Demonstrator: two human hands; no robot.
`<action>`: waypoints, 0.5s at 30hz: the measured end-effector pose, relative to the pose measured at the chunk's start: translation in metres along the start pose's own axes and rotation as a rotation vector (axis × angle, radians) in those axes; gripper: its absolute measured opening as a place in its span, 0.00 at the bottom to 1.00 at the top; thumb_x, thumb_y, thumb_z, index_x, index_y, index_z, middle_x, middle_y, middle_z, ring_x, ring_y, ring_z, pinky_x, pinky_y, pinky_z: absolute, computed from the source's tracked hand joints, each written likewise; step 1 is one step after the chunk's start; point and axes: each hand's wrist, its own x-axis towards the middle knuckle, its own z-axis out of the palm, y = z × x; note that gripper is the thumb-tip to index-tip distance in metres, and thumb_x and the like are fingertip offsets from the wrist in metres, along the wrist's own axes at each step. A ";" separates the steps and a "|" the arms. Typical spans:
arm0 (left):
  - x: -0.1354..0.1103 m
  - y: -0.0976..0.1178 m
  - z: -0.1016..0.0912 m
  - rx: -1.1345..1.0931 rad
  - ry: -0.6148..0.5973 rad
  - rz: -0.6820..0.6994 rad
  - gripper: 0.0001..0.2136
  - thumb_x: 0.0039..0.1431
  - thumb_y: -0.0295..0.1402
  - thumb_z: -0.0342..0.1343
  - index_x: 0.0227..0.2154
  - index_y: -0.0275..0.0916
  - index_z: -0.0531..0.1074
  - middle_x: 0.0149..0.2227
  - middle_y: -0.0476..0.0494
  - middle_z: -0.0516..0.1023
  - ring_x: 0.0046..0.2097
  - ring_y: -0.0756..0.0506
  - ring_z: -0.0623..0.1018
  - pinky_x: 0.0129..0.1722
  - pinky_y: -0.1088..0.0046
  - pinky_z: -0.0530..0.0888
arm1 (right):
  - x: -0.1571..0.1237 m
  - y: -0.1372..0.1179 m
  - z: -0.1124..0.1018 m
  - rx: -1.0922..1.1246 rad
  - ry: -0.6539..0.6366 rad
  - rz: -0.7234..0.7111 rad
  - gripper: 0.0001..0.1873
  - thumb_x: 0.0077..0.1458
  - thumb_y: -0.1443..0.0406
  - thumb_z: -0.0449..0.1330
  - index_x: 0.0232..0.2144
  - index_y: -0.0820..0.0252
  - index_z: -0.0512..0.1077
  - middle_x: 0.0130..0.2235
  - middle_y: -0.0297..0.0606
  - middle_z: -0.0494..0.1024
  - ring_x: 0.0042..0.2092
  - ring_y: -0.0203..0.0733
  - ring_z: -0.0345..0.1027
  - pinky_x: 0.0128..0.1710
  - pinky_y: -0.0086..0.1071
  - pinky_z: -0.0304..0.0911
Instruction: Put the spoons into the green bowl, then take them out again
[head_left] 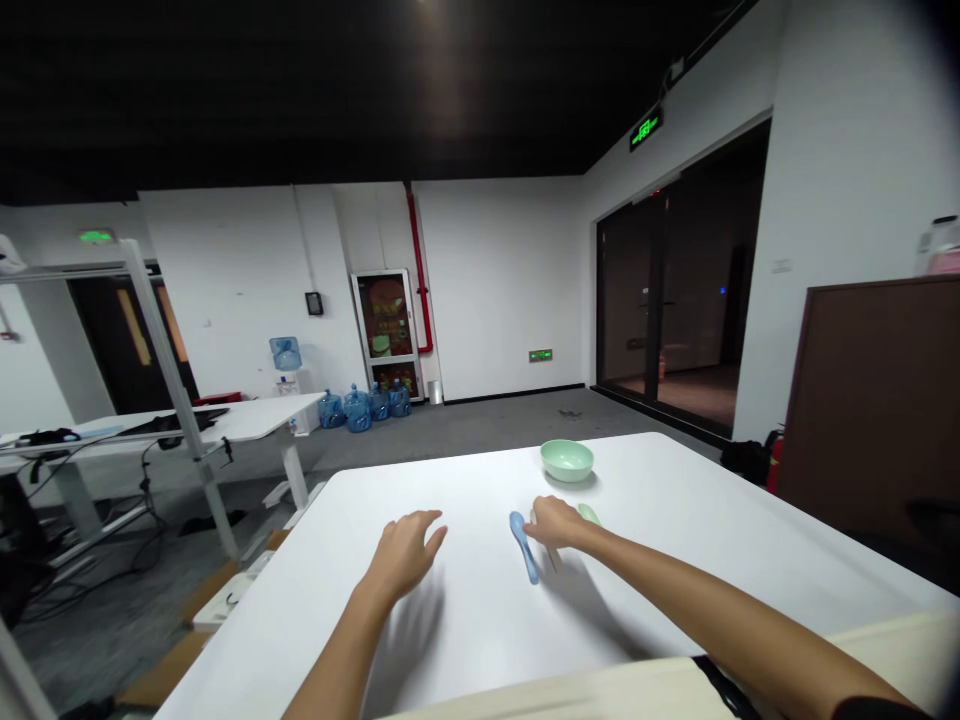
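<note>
My left hand (405,552) hovers over the left part of the white table (465,620), its thumb and fingers apart, holding nothing. My right hand (559,523) has its fingers curled down around a pale beige spoon (554,560), whose middle they hide. Just left of those fingers lies a blue spoon (524,548), bowl end away from me. A light green spoon (589,513) shows partly from behind my right wrist. Beyond the spoons, a green bowl (567,461) stands upright near the table's far edge.
Another white table (262,418) with cables and dark items stands to the left, beside a metal post (161,350). Boxes (217,600) lie on the floor by my table's left edge. Blue water bottles (358,408) and a brown cabinet (877,410) are farther off.
</note>
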 end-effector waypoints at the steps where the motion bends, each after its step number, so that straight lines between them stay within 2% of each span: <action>1: 0.000 0.000 0.000 0.001 0.001 0.001 0.23 0.66 0.46 0.42 0.57 0.43 0.70 0.59 0.41 0.75 0.60 0.40 0.72 0.58 0.61 0.67 | 0.000 -0.005 0.000 -0.006 -0.027 -0.014 0.14 0.50 0.57 0.60 0.29 0.63 0.76 0.38 0.49 0.82 0.37 0.46 0.77 0.28 0.28 0.62; 7: 0.000 0.001 -0.002 0.006 0.000 0.006 0.24 0.66 0.46 0.42 0.57 0.41 0.70 0.59 0.41 0.74 0.60 0.40 0.72 0.59 0.60 0.67 | 0.006 -0.029 0.009 -0.061 -0.222 -0.044 0.08 0.45 0.63 0.63 0.21 0.64 0.76 0.25 0.42 0.80 0.32 0.44 0.77 0.31 0.28 0.66; 10: 0.000 0.002 -0.002 0.006 0.006 0.005 0.23 0.66 0.46 0.42 0.57 0.43 0.71 0.59 0.41 0.75 0.60 0.40 0.73 0.59 0.62 0.67 | 0.009 -0.035 0.016 -0.095 -0.224 -0.033 0.05 0.40 0.67 0.66 0.22 0.65 0.77 0.25 0.42 0.80 0.33 0.44 0.78 0.31 0.29 0.68; 12: 0.000 0.002 -0.003 0.007 0.010 0.008 0.23 0.66 0.46 0.42 0.57 0.43 0.71 0.59 0.42 0.75 0.60 0.40 0.73 0.59 0.62 0.67 | 0.009 -0.037 0.019 -0.100 -0.229 -0.026 0.06 0.37 0.68 0.67 0.24 0.66 0.77 0.25 0.43 0.80 0.33 0.45 0.78 0.30 0.28 0.69; 15: 0.000 0.001 -0.002 0.006 0.009 0.009 0.23 0.66 0.46 0.43 0.57 0.43 0.71 0.59 0.42 0.75 0.60 0.40 0.73 0.59 0.62 0.67 | 0.010 -0.036 0.018 -0.051 -0.239 -0.025 0.06 0.38 0.68 0.67 0.24 0.66 0.77 0.23 0.42 0.79 0.31 0.44 0.77 0.28 0.27 0.68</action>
